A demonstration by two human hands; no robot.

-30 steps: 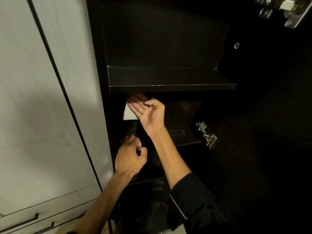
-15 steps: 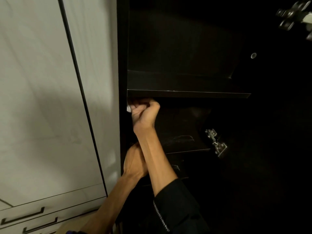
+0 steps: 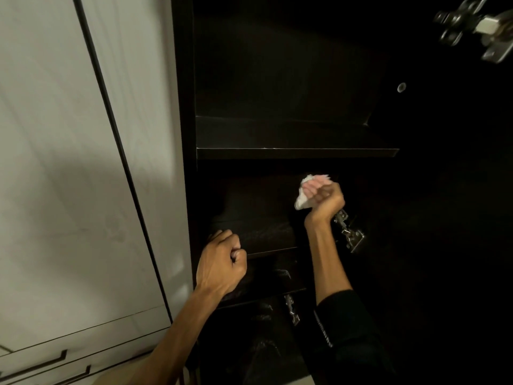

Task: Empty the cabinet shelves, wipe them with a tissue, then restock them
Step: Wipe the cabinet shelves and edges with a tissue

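Here, wiping of the middle shelf [image 3: 261, 234]: tissue [image 3: 303, 197] clenched in the right hand [image 3: 323, 197] near its right edge.
Left hand [image 3: 222, 263] is fisted at the front edge, seemingly empty; corners should be reached with firm, overlapping strokes.

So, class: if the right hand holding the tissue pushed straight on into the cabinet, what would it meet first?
Probably the dark back wall under the upper shelf; right hand and tissue face no visible obstacle, though depth is unclear.
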